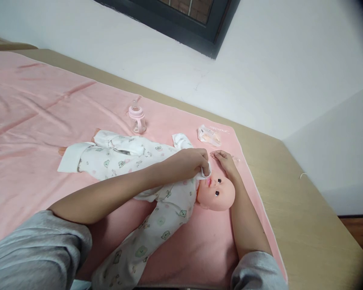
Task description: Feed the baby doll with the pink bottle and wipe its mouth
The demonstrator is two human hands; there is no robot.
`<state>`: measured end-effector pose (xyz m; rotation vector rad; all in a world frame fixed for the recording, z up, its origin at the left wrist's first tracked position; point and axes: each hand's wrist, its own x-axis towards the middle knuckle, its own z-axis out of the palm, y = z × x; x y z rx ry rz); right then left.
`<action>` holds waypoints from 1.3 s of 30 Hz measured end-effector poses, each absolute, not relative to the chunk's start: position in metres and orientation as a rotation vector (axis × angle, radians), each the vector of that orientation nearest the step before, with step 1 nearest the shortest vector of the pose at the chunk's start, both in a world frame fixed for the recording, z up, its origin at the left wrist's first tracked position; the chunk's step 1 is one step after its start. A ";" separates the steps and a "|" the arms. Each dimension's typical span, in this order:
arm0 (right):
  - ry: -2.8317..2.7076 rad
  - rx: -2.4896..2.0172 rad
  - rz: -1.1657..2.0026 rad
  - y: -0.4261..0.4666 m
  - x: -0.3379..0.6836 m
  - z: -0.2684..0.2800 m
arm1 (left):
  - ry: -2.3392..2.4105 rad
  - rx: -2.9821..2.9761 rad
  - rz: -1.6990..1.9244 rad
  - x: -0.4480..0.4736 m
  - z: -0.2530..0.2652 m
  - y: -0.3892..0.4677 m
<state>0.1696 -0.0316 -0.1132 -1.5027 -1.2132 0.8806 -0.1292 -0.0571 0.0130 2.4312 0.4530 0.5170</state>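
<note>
I see a white wall (121,60) across the back, w/ a dark-framed window (181,30) up top & light bars (190,7) in it. Side wall (339,161) meets it at R. Pale wood-look tabletop (278,173) runs alongside. Reddish-brown patch (361,233) far R, can't ID. Light's soft, approx. even.

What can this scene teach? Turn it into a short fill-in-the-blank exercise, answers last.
The doll lies on a blanket coloured ____.
White cloth near the doll's mouth is pinched by the person's ____ hand.
The person's sleeves are ____.
Of bottle and packet, the one nearer the doll's head is the ____.

Answers: pink; left; gray; packet.
</note>
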 end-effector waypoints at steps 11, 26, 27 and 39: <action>-1.217 -1.510 0.878 -0.032 0.169 -0.113 | 0.459 2.426 0.566 -0.128 0.010 -0.058; -1.218 -1.518 0.891 -0.032 0.169 -0.111 | 0.442 2.448 0.613 -0.127 0.007 -0.056; -1.218 -1.519 0.891 -0.032 0.169 -0.111 | 0.435 2.441 0.629 -0.127 0.009 -0.058; -1.252 -1.521 0.859 -0.033 0.167 -0.110 | 0.353 2.382 0.629 -0.124 0.013 -0.070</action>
